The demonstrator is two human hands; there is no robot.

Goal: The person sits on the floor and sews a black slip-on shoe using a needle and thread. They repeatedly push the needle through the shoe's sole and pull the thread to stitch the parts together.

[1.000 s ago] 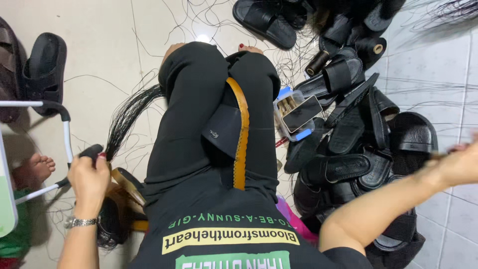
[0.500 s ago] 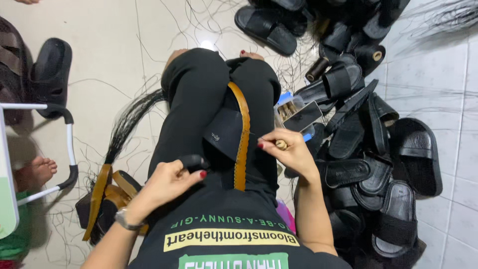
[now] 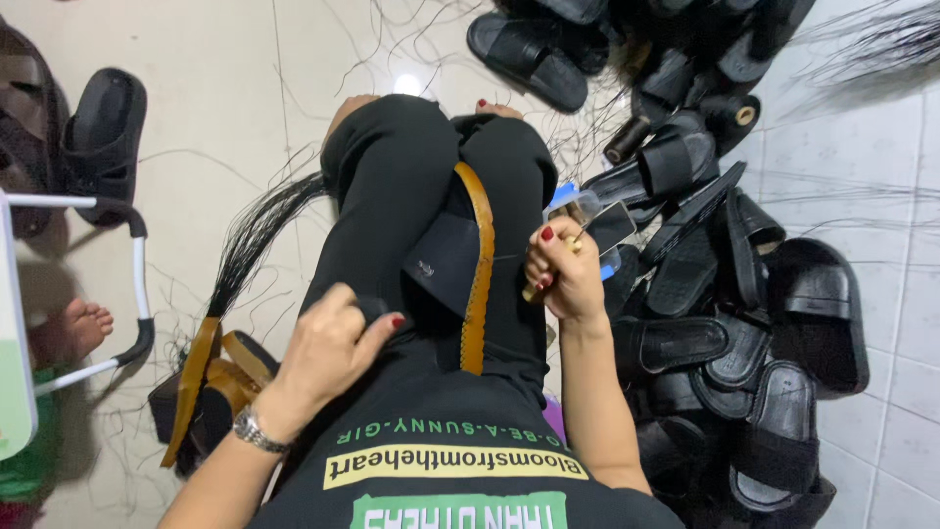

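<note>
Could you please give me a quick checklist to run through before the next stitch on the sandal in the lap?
1. Sandal sole resting across the lap: ok.
2. Left hand steadying the near end of the sole: cannot tell; it rests on the thigh beside it.
3. Right hand has a grip on the tool: ok.
4. Thread taut from tool to strap: cannot tell, too thin.
5. Bundle of black thread within reach at the left thigh: ok.
</note>
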